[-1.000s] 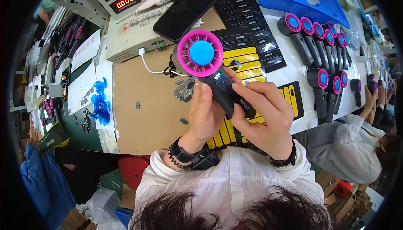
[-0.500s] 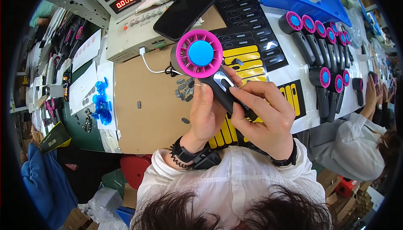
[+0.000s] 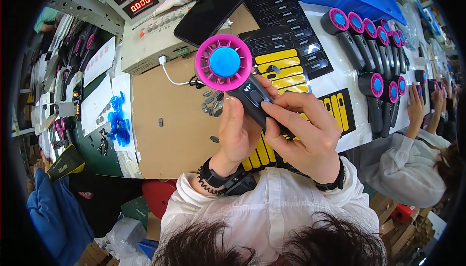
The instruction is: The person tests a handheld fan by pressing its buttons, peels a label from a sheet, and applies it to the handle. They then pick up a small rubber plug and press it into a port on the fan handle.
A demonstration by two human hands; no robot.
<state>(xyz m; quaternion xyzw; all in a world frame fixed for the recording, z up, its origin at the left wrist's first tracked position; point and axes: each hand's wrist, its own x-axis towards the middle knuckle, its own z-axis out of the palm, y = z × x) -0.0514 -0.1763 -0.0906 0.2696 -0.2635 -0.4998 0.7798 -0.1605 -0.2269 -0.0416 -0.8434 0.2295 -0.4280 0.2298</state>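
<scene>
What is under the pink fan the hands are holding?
Under the handheld fan, held up by the left hand and right hand, lie a brown cardboard sheet, small dark parts and yellow-and-black label sheets. Whatever lies straight beneath the hands is covered.

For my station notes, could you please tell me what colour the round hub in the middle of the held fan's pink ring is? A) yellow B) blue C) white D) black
B: the fan, held by the left hand and right hand, shows a blue hub inside its pink ring.
</scene>
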